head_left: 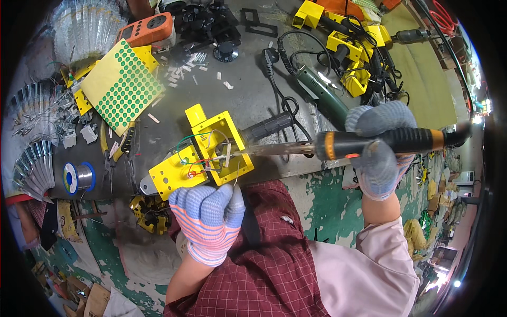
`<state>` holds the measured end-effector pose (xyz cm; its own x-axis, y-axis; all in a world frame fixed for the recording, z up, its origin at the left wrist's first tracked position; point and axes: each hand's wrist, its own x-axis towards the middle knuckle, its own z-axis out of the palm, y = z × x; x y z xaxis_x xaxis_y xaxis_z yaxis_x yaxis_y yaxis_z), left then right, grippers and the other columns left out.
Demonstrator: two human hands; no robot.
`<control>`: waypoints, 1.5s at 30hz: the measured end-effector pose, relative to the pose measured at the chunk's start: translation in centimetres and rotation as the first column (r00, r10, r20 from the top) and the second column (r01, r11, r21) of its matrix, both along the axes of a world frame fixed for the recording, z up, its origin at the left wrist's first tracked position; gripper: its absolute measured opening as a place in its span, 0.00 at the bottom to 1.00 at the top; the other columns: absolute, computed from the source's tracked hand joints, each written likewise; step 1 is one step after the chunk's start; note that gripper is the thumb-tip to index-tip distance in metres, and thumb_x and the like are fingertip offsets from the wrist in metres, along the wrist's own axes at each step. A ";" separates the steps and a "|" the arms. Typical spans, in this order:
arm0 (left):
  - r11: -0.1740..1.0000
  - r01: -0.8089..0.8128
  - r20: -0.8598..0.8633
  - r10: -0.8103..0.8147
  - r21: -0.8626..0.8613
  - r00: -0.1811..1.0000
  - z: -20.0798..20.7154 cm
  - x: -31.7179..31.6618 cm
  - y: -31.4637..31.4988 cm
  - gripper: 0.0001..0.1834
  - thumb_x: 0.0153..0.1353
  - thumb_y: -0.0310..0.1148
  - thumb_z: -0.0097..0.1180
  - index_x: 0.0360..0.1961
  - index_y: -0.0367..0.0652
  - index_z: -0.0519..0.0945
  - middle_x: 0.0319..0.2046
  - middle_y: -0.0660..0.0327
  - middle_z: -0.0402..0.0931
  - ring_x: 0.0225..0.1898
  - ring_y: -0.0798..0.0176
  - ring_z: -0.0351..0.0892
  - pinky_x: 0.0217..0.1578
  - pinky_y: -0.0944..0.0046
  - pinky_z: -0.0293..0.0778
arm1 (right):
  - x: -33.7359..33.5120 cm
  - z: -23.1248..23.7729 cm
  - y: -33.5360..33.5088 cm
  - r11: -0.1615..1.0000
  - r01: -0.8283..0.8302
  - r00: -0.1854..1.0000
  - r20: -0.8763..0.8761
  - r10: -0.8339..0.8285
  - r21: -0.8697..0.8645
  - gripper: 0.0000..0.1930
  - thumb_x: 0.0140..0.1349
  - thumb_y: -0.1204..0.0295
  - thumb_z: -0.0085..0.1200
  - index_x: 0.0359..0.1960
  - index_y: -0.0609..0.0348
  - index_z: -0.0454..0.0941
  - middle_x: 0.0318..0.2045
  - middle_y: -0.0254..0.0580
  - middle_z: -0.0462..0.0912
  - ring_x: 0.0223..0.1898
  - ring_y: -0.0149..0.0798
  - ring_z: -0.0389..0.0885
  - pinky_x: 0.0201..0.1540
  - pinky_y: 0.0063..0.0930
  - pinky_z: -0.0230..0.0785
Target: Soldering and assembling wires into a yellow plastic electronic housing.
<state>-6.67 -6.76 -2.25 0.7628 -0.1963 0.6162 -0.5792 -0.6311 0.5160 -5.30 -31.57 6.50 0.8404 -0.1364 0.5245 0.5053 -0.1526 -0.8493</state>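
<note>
My right hand [381, 148], in a striped knit glove, is wrapped round the black and orange handle of a soldering iron [338, 145]. The iron's long metal shaft points left, and its tip reaches into a yellow metal housing [236, 127] with an open box-shaped part. Thin red, green and white wires [186, 145] run in and around this box. My gloved left hand [211, 219] is at the near edge of the housing, thumb and finger pinched on a thin solder wire [237, 173] that points up toward the iron's tip. A dark ribbed handle [269, 126] lies beyond the iron.
A solder spool [78, 177] and pliers [124, 141] lie to the left, near a sheet of green round stickers [124, 87]. An orange meter [147, 29] and black knobs [226, 52] are at the back. A green tool [322, 95] and yellow housings with cables [354, 53] lie at the right.
</note>
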 end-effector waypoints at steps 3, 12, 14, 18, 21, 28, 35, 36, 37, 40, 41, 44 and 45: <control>0.998 0.031 -0.014 -0.032 -0.062 0.999 0.3 -1.2 1.5 0.15 0.50 0.21 0.69 0.37 0.45 0.78 0.27 0.60 0.69 0.29 0.56 0.69 0.34 0.56 0.65 | -0.2 0.8 -1.7 0.993 0.086 0.993 0.082 -0.080 -0.080 0.12 0.55 0.75 0.60 0.41 0.63 0.77 0.34 0.44 0.80 0.35 0.37 0.80 0.43 0.29 0.75; 0.967 0.008 0.092 0.016 -0.253 0.996 0.9 -0.3 2.6 0.15 0.53 0.21 0.68 0.40 0.45 0.78 0.28 0.61 0.71 0.27 0.58 0.69 0.29 0.59 0.64 | -1.1 2.4 -0.5 0.964 -0.145 0.985 0.126 0.119 0.222 0.20 0.62 0.61 0.61 0.47 0.61 0.71 0.35 0.44 0.77 0.36 0.45 0.78 0.44 0.44 0.72; 0.969 0.008 0.152 0.030 -0.245 0.988 1.0 0.2 2.5 0.17 0.51 0.24 0.70 0.41 0.49 0.77 0.28 0.63 0.70 0.25 0.58 0.70 0.28 0.57 0.64 | -1.2 2.9 1.0 0.985 -0.038 0.994 0.104 0.021 0.166 0.20 0.58 0.63 0.65 0.44 0.62 0.72 0.33 0.44 0.77 0.34 0.42 0.78 0.42 0.41 0.73; 0.972 0.001 0.130 0.030 -0.237 0.991 0.9 0.7 2.6 0.17 0.51 0.26 0.71 0.40 0.49 0.78 0.30 0.61 0.72 0.27 0.53 0.73 0.30 0.54 0.67 | -1.2 4.0 3.5 0.990 0.106 0.992 0.060 -0.112 0.093 0.20 0.54 0.65 0.70 0.39 0.63 0.73 0.32 0.43 0.78 0.34 0.41 0.78 0.42 0.38 0.74; 0.976 -0.017 0.134 0.047 -0.218 0.990 1.1 0.8 2.6 0.17 0.51 0.26 0.71 0.40 0.49 0.78 0.31 0.61 0.72 0.29 0.53 0.74 0.32 0.53 0.67 | -1.0 3.6 3.2 0.993 0.120 0.990 0.071 -0.120 0.010 0.20 0.55 0.64 0.70 0.40 0.62 0.74 0.33 0.43 0.79 0.35 0.40 0.79 0.43 0.36 0.74; 0.980 -0.030 0.130 0.057 -0.199 0.990 0.6 1.1 2.2 0.17 0.51 0.28 0.72 0.40 0.50 0.78 0.31 0.61 0.71 0.31 0.53 0.73 0.35 0.52 0.66 | -0.8 3.1 2.6 0.992 0.093 0.994 0.072 -0.086 -0.090 0.18 0.56 0.66 0.70 0.39 0.61 0.74 0.33 0.41 0.79 0.36 0.38 0.79 0.44 0.33 0.74; 0.980 -0.035 0.127 0.060 -0.197 0.990 0.6 1.4 2.0 0.15 0.52 0.30 0.71 0.39 0.50 0.79 0.31 0.61 0.71 0.31 0.53 0.73 0.35 0.53 0.65 | -0.7 2.8 1.2 0.969 0.024 0.984 0.177 0.020 -0.247 0.20 0.60 0.71 0.63 0.50 0.61 0.70 0.42 0.45 0.78 0.41 0.41 0.81 0.48 0.41 0.77; 0.980 -0.036 0.132 0.062 -0.195 0.989 0.7 1.4 2.0 0.14 0.53 0.30 0.71 0.39 0.50 0.79 0.31 0.61 0.71 0.30 0.53 0.73 0.35 0.53 0.65 | -0.7 2.8 0.7 0.954 0.000 0.977 0.204 0.064 -0.300 0.21 0.62 0.72 0.61 0.54 0.61 0.69 0.45 0.47 0.78 0.42 0.42 0.81 0.50 0.44 0.77; 0.981 -0.035 0.133 0.061 -0.193 0.989 0.7 1.4 2.0 0.14 0.53 0.30 0.71 0.39 0.50 0.79 0.31 0.61 0.71 0.30 0.53 0.73 0.35 0.53 0.65 | -0.7 2.8 0.6 0.935 -0.022 0.968 0.228 0.109 -0.354 0.22 0.63 0.74 0.59 0.58 0.61 0.67 0.48 0.48 0.78 0.44 0.43 0.81 0.52 0.46 0.78; 0.977 -0.037 0.134 0.066 -0.208 0.989 0.8 1.4 2.0 0.14 0.53 0.30 0.70 0.39 0.50 0.79 0.31 0.61 0.71 0.30 0.53 0.73 0.35 0.53 0.65 | -1.2 3.0 1.0 0.949 0.023 0.982 0.183 0.037 -0.313 0.23 0.60 0.73 0.62 0.56 0.61 0.68 0.46 0.48 0.78 0.43 0.44 0.81 0.52 0.50 0.77; 0.978 -0.036 0.132 0.063 -0.204 0.989 0.8 1.5 2.0 0.14 0.53 0.30 0.70 0.39 0.50 0.78 0.31 0.61 0.71 0.31 0.53 0.73 0.35 0.53 0.66 | -1.3 3.0 1.1 0.949 0.025 0.983 0.183 0.035 -0.313 0.23 0.60 0.73 0.62 0.56 0.61 0.68 0.46 0.48 0.78 0.43 0.44 0.81 0.52 0.50 0.77; 0.980 -0.036 0.132 0.063 -0.198 0.989 0.7 1.5 2.1 0.14 0.53 0.31 0.71 0.39 0.49 0.78 0.31 0.61 0.72 0.31 0.53 0.73 0.35 0.52 0.66 | -1.2 2.9 1.1 0.957 0.026 0.988 0.151 0.019 -0.290 0.23 0.59 0.73 0.63 0.55 0.60 0.69 0.45 0.47 0.79 0.43 0.42 0.81 0.52 0.51 0.76; 0.980 -0.032 0.135 0.060 -0.198 0.989 0.6 1.6 2.1 0.14 0.53 0.31 0.71 0.39 0.49 0.78 0.31 0.61 0.72 0.31 0.53 0.73 0.35 0.52 0.66 | -0.9 2.9 1.2 0.967 0.001 0.985 0.169 0.044 -0.257 0.22 0.59 0.73 0.63 0.54 0.60 0.70 0.43 0.46 0.79 0.42 0.41 0.80 0.50 0.49 0.76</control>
